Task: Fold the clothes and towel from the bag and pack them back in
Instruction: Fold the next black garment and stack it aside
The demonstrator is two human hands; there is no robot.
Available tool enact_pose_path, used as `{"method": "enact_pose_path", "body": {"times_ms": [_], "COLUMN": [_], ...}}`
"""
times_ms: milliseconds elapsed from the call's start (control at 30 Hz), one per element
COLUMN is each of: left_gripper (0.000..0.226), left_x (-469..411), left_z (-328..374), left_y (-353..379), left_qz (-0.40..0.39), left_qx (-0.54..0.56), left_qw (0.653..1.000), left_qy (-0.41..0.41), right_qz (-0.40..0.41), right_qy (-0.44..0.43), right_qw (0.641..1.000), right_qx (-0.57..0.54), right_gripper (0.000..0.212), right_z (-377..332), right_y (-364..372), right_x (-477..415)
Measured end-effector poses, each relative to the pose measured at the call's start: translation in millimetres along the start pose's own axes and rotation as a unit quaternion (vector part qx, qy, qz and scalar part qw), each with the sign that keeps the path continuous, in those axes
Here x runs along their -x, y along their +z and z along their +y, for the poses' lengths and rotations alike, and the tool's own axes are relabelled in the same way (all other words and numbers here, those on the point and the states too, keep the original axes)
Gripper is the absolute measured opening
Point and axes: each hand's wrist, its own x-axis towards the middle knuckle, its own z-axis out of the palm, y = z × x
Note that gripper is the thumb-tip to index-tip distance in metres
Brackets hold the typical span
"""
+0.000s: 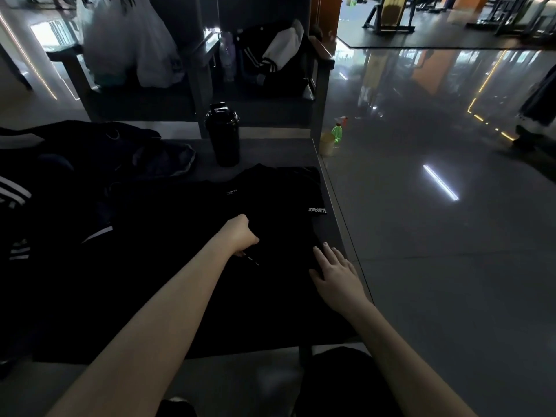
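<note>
A black T-shirt (186, 284) with a white "SPORTS" sleeve tag lies spread flat on the dark bench (328, 188). My left hand (242, 234) is curled into a fist over the shirt's middle; whether it pinches the cloth is too dark to tell. Flat on the shirt's right edge rests my right hand (337, 273), fingers straight and spread. To the left lies a black garment with white stripes (15, 194), and behind it a dark bag or heap of clothes (99, 152).
A black shaker bottle (223, 135) stands upright just beyond the shirt. Chairs behind hold white plastic bags (132, 43) and a striped jacket (270, 58). A green spray bottle (338, 132) and a yellow cup (327, 144) stand on the glossy floor at right.
</note>
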Motion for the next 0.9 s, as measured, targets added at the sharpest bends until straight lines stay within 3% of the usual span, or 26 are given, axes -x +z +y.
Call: {"method": "enact_pose_path", "body": {"times_ms": [133, 233, 333, 433, 600, 733, 900], "left_gripper": [0.051, 0.05, 0.05, 0.047, 0.045, 0.045, 0.049], "left_x": [12.3, 17.0, 21.0, 27.4, 31.6, 25.7, 7.0], "left_z": [-24.0, -52.4, -86.9, -119.2, -165.3, -192.2, -217.1], "left_y": [-0.7, -6.3, -15.4, -31.3, -69.1, -94.3, -116.8], "left_qz": [0.065, 0.056, 0.036, 0.109, 0.215, 0.244, 0.267], "left_qx": [-0.054, -0.162, -0.174, -0.117, -0.122, -0.124, -0.111], "left_qw": [0.993, 0.98, 0.981, 0.984, 0.969, 0.96, 0.953], "left_qy": [0.08, 0.098, 0.075, 0.073, 0.0, -0.058, -0.095], "right_qz": [0.061, 0.027, 0.038, 0.064, 0.002, -0.042, -0.029], "right_qy": [-0.02, -0.042, -0.042, -0.085, -0.175, -0.214, -0.207], "right_qw": [0.997, 0.995, 0.994, 0.993, 0.984, 0.975, 0.974], "right_qx": [0.04, 0.09, 0.095, 0.045, 0.037, 0.047, 0.083], "right_gripper": [0.06, 0.055, 0.052, 0.05, 0.048, 0.048, 0.053], "right_z": [-7.9, -16.8, -33.1, -65.5, -132.3, -175.0, -192.5], "right_y": [-1.8, 2.5, 4.8, 4.7, 20.6, 37.8, 62.2], "right_x": [5.5, 9.4, 6.0, -6.9, -42.8, -72.2, -103.3]}}
